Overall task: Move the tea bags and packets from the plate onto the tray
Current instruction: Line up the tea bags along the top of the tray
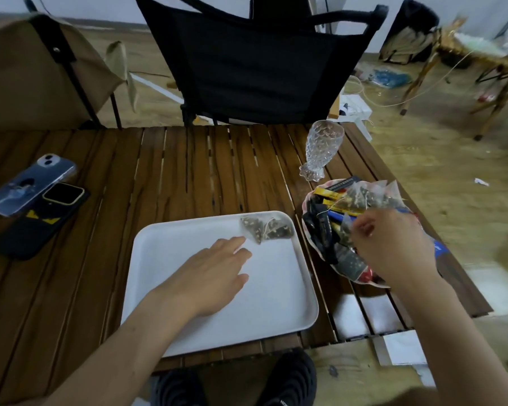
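Heap of translucent mesh pyramid tea bags and glossy stick packets in yellow, blue and black is sitting piled on a scalloped, shell-shaped plate with a pinkish rim, at the right end of the table. Right hand is hovering over this heap, fingers curling down beside a mesh bag; motion blur is hiding whether they are actually pinching anything, so cannot tell. Just left of the plate, a matte white rounded-rectangle tray is lying flat. Two dark-filled pyramid tea bags are resting side by side in its far right corner, thin strings showing. Left hand is stretching flat over the tray, palm down, fingers straight and holding nothing, fingertips just short of those two bags. Everything is resting on a brown slatted wooden table with streaky grain. A clear cut-glass vase with a knobbly pattern is standing just beyond the plate. Far left, a phone in a pale blue glossy case is lying beside a phone in a black case with yellow marks, edges touching. A black fabric folding chair is standing behind the table.
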Tool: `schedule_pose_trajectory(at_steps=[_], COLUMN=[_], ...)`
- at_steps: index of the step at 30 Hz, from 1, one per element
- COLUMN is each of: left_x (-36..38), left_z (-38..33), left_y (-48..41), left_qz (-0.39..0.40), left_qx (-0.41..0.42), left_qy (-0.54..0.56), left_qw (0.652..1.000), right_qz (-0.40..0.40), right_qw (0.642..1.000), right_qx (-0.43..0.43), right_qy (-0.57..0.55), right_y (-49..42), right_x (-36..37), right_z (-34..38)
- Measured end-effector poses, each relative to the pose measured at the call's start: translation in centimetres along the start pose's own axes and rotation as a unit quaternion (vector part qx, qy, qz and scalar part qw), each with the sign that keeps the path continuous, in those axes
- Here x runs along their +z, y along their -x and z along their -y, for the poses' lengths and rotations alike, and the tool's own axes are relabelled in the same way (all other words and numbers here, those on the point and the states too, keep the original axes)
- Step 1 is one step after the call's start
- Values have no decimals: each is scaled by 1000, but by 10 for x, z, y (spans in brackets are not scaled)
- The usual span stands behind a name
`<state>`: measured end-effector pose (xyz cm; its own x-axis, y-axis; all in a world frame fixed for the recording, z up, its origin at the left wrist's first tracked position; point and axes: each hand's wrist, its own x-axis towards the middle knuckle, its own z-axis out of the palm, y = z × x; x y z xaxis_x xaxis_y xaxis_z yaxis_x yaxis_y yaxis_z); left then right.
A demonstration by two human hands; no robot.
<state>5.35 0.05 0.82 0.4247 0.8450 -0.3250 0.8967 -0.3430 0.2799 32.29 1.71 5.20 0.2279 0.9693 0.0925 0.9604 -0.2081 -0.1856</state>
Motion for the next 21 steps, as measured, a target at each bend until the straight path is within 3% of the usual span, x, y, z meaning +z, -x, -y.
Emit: schedule_pose_trajectory(at_steps=[3,5,11,18,21], left_x=[-2,-4,-4,-3,-5], left_z=[2,4,13,21,23], left_y=[5,6,9,14,14], left_qz=[-2,-2,-15,6,7], left_qx=[-2,-6,-29,-29,-33], left_qy=[13,18,8,3,1], left_qw=[1000,1000,999,1000,999], right_qz=[-77,-87,32,120,182], right_qw=[993,981,967,950,919], right_qx=[-51,-119,-185,-144,-94], right_qy=[-78,-123,-172,-251,-337], right_y=[3,7,23,21,21], right_x=[-5,-1,46,67,68], right_z=[11,24,57,66,68])
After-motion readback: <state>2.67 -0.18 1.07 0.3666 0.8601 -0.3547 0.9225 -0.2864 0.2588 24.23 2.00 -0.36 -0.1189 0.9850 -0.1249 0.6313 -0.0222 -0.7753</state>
